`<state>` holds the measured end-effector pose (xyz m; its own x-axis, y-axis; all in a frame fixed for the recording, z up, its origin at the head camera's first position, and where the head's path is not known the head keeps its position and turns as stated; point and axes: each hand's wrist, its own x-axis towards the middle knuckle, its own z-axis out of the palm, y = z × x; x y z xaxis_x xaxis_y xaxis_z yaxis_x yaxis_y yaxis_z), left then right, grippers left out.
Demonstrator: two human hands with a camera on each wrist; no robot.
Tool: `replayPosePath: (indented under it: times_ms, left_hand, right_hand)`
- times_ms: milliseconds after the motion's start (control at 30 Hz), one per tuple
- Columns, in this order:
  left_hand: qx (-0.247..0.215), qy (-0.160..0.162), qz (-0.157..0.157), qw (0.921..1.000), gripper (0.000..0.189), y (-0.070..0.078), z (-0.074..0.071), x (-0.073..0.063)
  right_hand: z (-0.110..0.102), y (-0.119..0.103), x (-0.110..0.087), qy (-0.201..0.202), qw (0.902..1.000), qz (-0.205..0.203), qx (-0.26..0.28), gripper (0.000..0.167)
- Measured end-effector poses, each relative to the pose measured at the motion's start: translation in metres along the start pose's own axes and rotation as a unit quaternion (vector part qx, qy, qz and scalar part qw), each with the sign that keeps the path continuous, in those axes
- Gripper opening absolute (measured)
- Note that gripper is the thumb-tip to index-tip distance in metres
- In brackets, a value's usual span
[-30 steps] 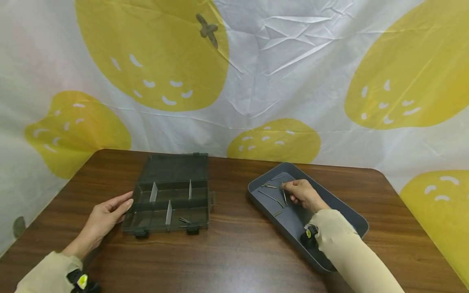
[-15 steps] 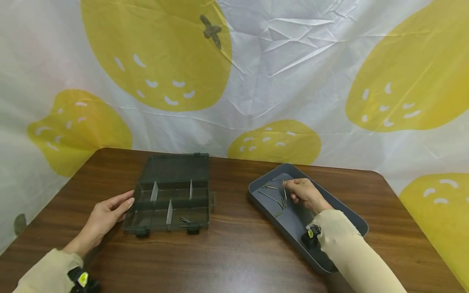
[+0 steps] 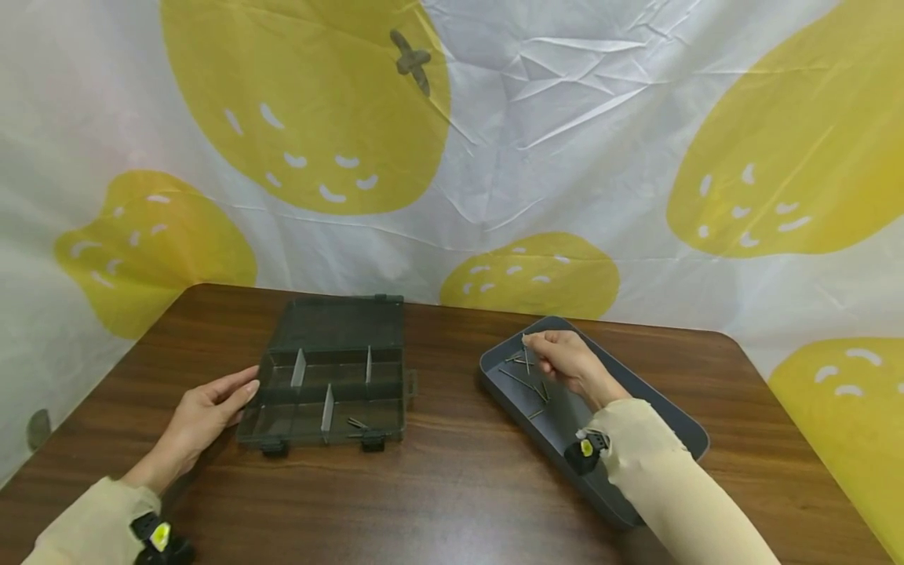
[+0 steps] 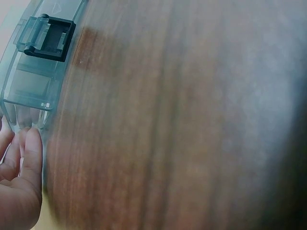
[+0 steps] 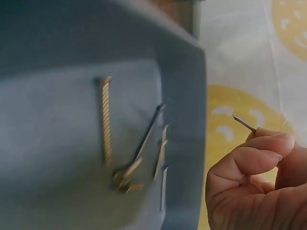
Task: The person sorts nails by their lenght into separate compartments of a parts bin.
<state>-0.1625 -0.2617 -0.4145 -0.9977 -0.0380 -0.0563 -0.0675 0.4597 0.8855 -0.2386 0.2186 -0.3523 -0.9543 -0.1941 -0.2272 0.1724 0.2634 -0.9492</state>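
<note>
So the right hand [image 3: 565, 361] has a thin pointed metal nail [image 5: 244, 123] pinched between thumb and finger, tip poking out past the fingertips, and in the head view that hand is over the far end of the gray tray [image 3: 561, 408]. More loose metal bits are lying around in there, including a brass-colored screw [image 5: 105, 120] with a ridged shaft, plus a little cluster where a few cross each other, kinda blurry. Over on the other side, the left hand [image 3: 201, 412] has its thumb and fingertips together right up against the left side of the smoky see-through box [image 3: 286, 420]; honestly can't tell if they're actually clamped on it or just touching. The box's lid [image 3: 346, 322] is flipped back, pale dividers [image 3: 328, 408] stand inside, and a few small metal pieces [image 3: 357, 424] sit in the front right compartment. Box and tray are well apart on the brown wood-grain table [image 3: 452, 494], with a white cloth [image 3: 487, 141] covered in yellow fruit behind.
</note>
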Motion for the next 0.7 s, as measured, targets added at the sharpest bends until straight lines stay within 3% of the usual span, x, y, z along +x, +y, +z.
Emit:
replayPosePath:
  times_ms: [533,700]
  left_hand:
    - [-0.006,-0.002,0.005,1.0,0.067,-0.001,-0.001,0.0]
    - [-0.006,-0.003,-0.001,1.0,0.068,0.0,0.0,0.0]
  right_hand:
    - [0.053,-0.041,0.002,-0.027,0.9989,-0.016,0.034,0.018]
    - [0.079,-0.047,0.004,-0.045,0.9985,-0.025,0.017,0.027]
